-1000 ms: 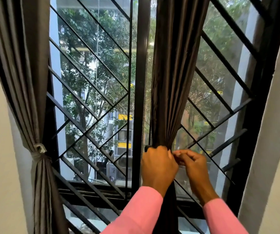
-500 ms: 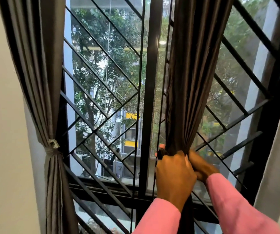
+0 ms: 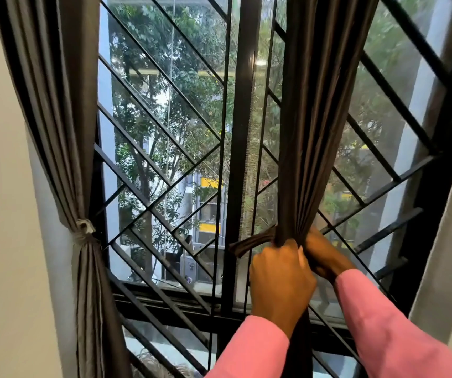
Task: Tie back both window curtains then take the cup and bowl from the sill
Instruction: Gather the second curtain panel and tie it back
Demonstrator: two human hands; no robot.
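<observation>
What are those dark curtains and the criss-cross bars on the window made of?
The right curtain, bunched in both hands, looks like a smooth woven fabric with a slight sheen: it falls in soft narrow folds. The left curtain seems the same cloth, already tied. The bars look like black painted metal: thin, straight and rigid with a dull gloss, though the pictures cannot confirm it.

No readable text, labels or numbers anywhere in view.
</observation>
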